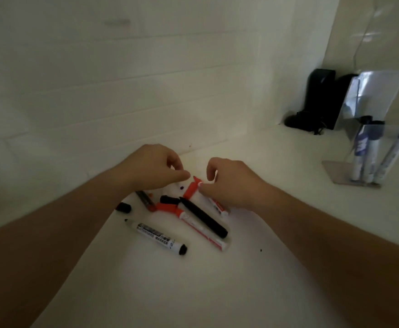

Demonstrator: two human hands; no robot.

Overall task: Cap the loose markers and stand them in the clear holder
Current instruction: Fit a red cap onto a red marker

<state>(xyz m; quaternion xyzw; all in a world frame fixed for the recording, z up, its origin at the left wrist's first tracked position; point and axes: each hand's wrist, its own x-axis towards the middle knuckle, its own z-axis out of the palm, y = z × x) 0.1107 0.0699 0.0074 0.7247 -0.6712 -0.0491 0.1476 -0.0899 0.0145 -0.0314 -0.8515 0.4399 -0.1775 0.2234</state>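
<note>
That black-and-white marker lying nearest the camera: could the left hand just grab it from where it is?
Probably yes. The black-and-white marker lies alone on the white surface, with nothing on top of it. The left hand hovers above the pile, fingers pinched with nothing visibly held, so it seems free to drop back toward it.

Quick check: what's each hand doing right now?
Left hand: fingers curled, thumb and forefinger pinched; whether they hold anything cannot be told.
Right hand: pinching the red marker near its uncapped tip.

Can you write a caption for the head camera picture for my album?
Two hands, left hand and right hand, work over loose red and black markers; the right pinches an uncapped red marker.
</note>
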